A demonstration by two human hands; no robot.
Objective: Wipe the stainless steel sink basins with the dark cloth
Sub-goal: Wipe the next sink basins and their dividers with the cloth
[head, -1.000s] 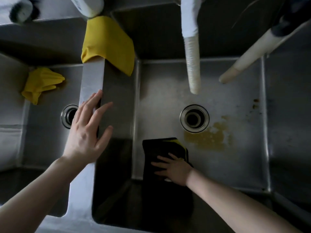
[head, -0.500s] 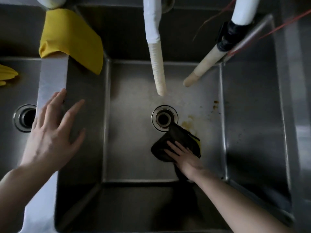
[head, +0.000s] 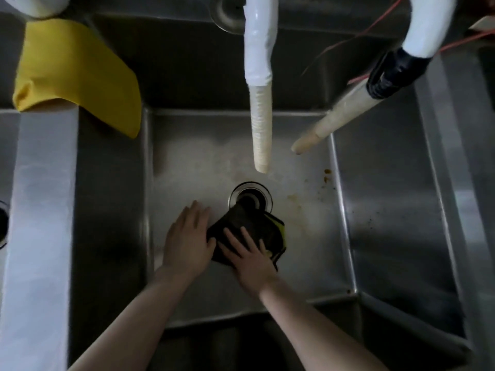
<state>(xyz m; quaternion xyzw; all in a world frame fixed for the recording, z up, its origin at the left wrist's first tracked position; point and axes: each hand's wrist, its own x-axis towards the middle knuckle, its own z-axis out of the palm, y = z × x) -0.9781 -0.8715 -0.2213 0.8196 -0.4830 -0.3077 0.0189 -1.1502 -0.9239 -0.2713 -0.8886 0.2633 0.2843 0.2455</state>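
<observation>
- Both hands I'm watching are lying spread: right hand (head: 250, 259) pressing flat on dark cloth (head: 249, 227), left hand (head: 188, 238) touching its near edge.
- Drain (head: 251, 198) is sitting just beyond the fingertips in the basin (head: 187, 162).

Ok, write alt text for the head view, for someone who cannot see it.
Seen from above, both hands work a dark cloth on the floor of a steel sink basin beside the drain: the right hand presses flat on it, the left hand touches its edge. Two pale hoses hang overhead, and a yellow cloth drapes over the divider.
</observation>
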